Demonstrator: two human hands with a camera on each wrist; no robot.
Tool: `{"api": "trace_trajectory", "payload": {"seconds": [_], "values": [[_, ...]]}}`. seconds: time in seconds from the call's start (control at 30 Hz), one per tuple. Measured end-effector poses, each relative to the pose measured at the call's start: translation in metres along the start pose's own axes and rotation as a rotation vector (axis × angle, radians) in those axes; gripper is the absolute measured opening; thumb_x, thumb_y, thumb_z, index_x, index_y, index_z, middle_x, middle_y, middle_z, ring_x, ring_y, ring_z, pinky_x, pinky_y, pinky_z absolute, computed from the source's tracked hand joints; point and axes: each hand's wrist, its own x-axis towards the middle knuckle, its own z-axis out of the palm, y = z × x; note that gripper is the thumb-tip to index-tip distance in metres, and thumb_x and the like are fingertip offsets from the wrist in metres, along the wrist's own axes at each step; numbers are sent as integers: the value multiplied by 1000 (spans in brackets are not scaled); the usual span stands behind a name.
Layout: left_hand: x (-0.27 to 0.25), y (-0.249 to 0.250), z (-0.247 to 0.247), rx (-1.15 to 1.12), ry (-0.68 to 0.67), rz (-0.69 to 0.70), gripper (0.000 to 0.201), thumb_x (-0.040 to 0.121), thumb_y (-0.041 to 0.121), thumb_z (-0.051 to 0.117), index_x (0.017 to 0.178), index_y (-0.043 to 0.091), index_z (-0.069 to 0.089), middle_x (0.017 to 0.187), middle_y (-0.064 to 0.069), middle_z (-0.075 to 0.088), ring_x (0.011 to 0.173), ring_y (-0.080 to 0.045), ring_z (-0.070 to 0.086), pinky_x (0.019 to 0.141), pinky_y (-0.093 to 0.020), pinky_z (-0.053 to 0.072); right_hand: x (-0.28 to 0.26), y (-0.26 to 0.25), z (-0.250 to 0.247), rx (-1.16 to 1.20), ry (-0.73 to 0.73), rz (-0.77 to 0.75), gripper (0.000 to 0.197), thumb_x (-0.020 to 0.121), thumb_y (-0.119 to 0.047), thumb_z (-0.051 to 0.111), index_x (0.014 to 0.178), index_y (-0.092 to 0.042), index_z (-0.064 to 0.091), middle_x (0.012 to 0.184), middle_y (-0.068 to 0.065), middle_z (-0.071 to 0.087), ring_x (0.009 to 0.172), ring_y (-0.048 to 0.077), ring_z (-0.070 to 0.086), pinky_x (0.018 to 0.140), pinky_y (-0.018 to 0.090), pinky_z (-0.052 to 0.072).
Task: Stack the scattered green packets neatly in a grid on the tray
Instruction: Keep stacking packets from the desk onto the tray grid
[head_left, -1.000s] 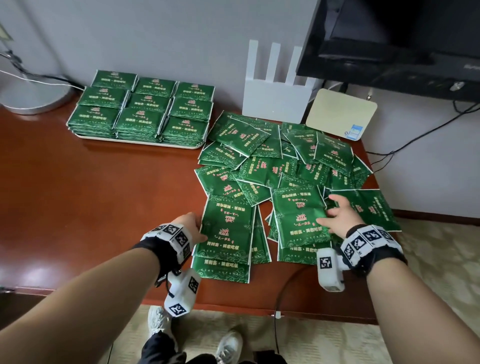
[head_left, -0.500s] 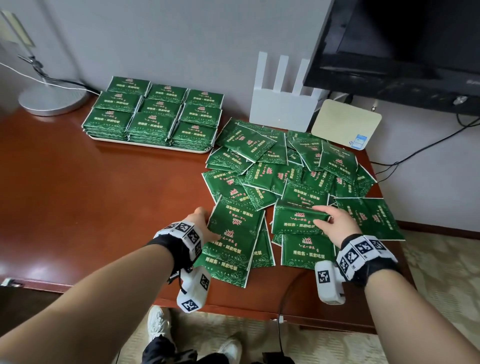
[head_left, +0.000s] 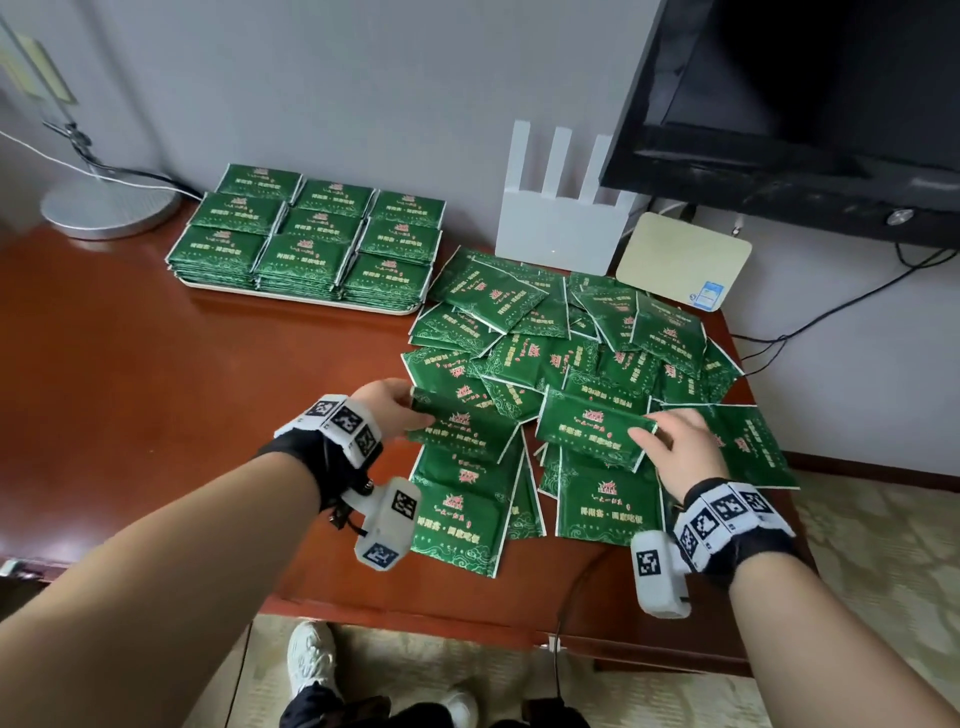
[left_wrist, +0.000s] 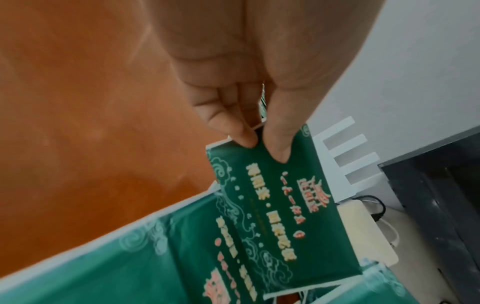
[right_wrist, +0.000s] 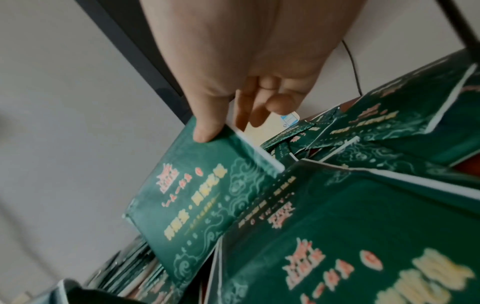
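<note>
Both hands were mid-pickup: the left hand (head_left: 387, 410) pinched one green packet (head_left: 457, 431), the right hand (head_left: 675, 452) another packet (head_left: 587, 431), lifted off the scattered pile (head_left: 566, 343) on the surface (head_left: 156, 395). Next, I judged, each needed carrying to the tray (head_left: 291, 297) and squaring onto a stack.

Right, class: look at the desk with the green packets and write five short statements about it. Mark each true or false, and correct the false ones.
1. The left hand pinches a packet. True.
2. The right hand is empty. False: it holds a packet by its edge.
3. The tray holds packets in a three-by-three grid. True.
4. The loose pile lies left of the tray. False: it lies to its right.
5. Every packet is already on the tray. False: many lie scattered on the desk.
</note>
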Motion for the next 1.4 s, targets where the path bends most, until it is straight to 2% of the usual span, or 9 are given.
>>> {"api": "trace_trajectory", "payload": {"seconds": [0.1, 0.23, 0.33, 0.5, 0.67, 0.83, 0.93, 1.2, 1.4], "values": [[-2, -3, -8, -24, 86, 35, 26, 83, 14, 64, 107, 12, 54, 87, 2, 61, 71, -9, 58, 62, -20, 50, -2, -4, 0, 83, 55, -45, 36, 92, -25, 52, 120, -3, 55, 126, 13, 51, 111, 28, 49, 91, 32, 38], [1, -17, -1, -12, 164, -23, 63, 78, 6, 69, 132, 16, 35, 105, -7, 62, 88, -20, 61, 83, -32, 53, -4, 1, 14, 115, -18, -5, 28, 92, -22, 52, 119, -16, 54, 90, 7, 59, 78, 24, 54, 64, 27, 40], [2, -27, 7, 113, 116, 26, 73, 83, 8, 65, 142, 31, 28, 104, -3, 61, 87, -17, 59, 82, -26, 50, -4, 1, 22, 131, -29, 25, 23, 91, -19, 55, 114, -19, 53, 72, 2, 52, 66, 23, 53, 55, 25, 39], [10, -35, 6, 251, 159, 44, 24, 85, 21, 64, 108, 18, 65, 113, -5, 56, 97, -17, 55, 89, -26, 46, -1, -2, 20, 257, 32, -20, 13, 90, -16, 55, 101, -24, 53, 85, 1, 58, 78, 27, 59, 64, 30, 43], [19, -35, 8, 124, 140, 2, 21, 86, 19, 63, 106, 18, 63, 97, -5, 64, 83, -18, 60, 81, -31, 53, 8, -4, 29, 145, -86, 53, 31, 90, -23, 56, 120, -17, 51, 85, 2, 60, 76, 24, 57, 65, 27, 41], [27, -38, 17, 119, 114, -13, 23, 85, 17, 64, 108, 17, 62, 86, 1, 59, 78, -16, 56, 74, -25, 47, 14, -4, 37, 108, -156, 98, 28, 90, -27, 56, 112, -10, 57, 92, 5, 63, 86, 23, 59, 76, 28, 46], [32, -36, 13, 125, 121, -15, 26, 84, 16, 65, 110, 16, 61, 96, -5, 64, 81, -18, 56, 79, -27, 49, 16, -9, 34, 117, -167, 111, 24, 90, -29, 55, 100, -7, 58, 96, 9, 66, 89, 28, 61, 81, 36, 51], [42, -33, -20, 2, 91, 12, 41, 83, 9, 65, 123, 12, 54, 103, -11, 68, 89, -26, 66, 86, -37, 53, 18, -32, 21, 242, -86, 66, 26, 91, -27, 54, 103, -5, 60, 101, 12, 66, 92, 29, 61, 81, 35, 49], [50, -27, -80, 82, 161, 96, 35, 86, 18, 63, 120, 12, 57, 113, -6, 65, 100, -22, 62, 84, -27, 48, 26, -88, 6, 368, -74, 36, 13, 93, -25, 51, 101, -16, 56, 96, -2, 60, 87, 19, 58, 68, 27, 42]]}}
